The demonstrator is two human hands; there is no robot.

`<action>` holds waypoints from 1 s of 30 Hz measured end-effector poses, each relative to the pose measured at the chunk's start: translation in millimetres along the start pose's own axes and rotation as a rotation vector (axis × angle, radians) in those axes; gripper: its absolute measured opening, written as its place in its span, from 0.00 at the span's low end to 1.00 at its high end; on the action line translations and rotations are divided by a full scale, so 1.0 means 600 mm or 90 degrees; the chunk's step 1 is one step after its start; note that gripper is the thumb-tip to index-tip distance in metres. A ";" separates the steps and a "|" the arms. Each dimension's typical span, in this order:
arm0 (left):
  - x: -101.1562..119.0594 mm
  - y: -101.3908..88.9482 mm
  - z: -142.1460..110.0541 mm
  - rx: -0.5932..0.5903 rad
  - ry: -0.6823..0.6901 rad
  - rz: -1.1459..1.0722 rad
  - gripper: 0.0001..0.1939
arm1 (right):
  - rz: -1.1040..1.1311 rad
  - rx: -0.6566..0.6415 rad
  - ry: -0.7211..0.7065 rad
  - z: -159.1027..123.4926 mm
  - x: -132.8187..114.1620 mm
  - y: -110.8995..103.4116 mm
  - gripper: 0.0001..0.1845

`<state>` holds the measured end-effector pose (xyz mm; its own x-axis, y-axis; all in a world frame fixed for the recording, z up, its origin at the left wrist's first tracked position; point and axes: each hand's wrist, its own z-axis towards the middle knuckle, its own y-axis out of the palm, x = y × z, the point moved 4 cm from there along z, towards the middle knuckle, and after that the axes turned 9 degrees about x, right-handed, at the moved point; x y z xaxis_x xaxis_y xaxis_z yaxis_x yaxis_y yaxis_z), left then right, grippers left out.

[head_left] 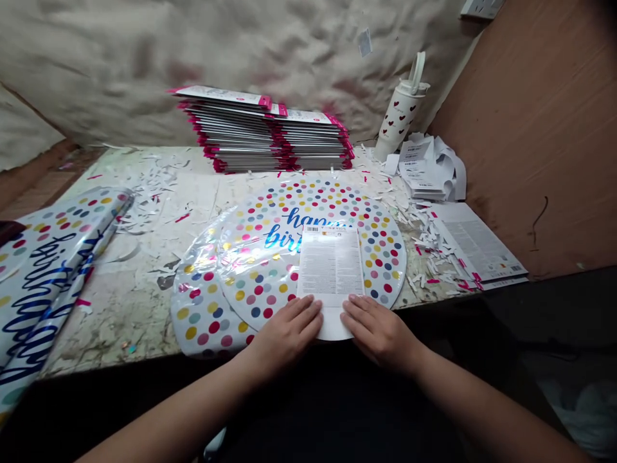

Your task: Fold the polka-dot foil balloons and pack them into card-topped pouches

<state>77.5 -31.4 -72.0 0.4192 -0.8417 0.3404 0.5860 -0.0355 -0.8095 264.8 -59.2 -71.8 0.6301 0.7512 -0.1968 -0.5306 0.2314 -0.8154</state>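
A round, flat foil balloon [270,292] with coloured dots and blue "happy birt..." lettering lies on the table in front of me. Another dotted foil balloon [193,315] shows from under its left side. On top rests a white printed card [330,263] with small text and a barcode, covering part of the lettering. My left hand [292,325] lies flat, fingertips at the card's lower left corner. Opposite it, my right hand [378,325] lies flat with its fingertips at the lower right corner. Both thumbs are mostly hidden.
Two stacks of pink-edged packets [274,132] stand at the back. A white tumbler [401,119] with hearts leans by a roll of labels [429,170]. More printed cards [482,244] lie right. Folded dotted foil [62,270] lies left. Paper scraps [149,177] litter the table.
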 end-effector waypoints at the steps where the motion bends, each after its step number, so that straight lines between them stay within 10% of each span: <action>1: 0.003 0.005 -0.002 -0.015 0.003 -0.005 0.14 | 0.002 0.009 0.009 -0.004 -0.005 0.001 0.17; 10: -0.046 -0.009 0.062 -0.078 -0.412 -0.123 0.11 | 0.131 -0.037 0.399 0.057 0.062 0.001 0.07; 17: -0.003 0.020 0.049 -0.036 -0.125 -0.040 0.10 | 0.184 -0.118 0.251 0.052 0.040 0.011 0.07; 26: -0.033 0.007 0.074 -0.127 -0.411 -0.109 0.07 | 0.183 -0.186 0.368 0.070 0.051 0.020 0.10; 30: -0.026 0.003 0.066 -0.165 -0.254 -0.190 0.07 | 0.233 -0.205 0.343 0.061 0.052 0.013 0.07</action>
<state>99.6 3.0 -59.7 0.5207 -0.5077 0.6864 0.5505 -0.4148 -0.7245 259.3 -11.2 -64.6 0.6799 0.3179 -0.6608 -0.6197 -0.2328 -0.7496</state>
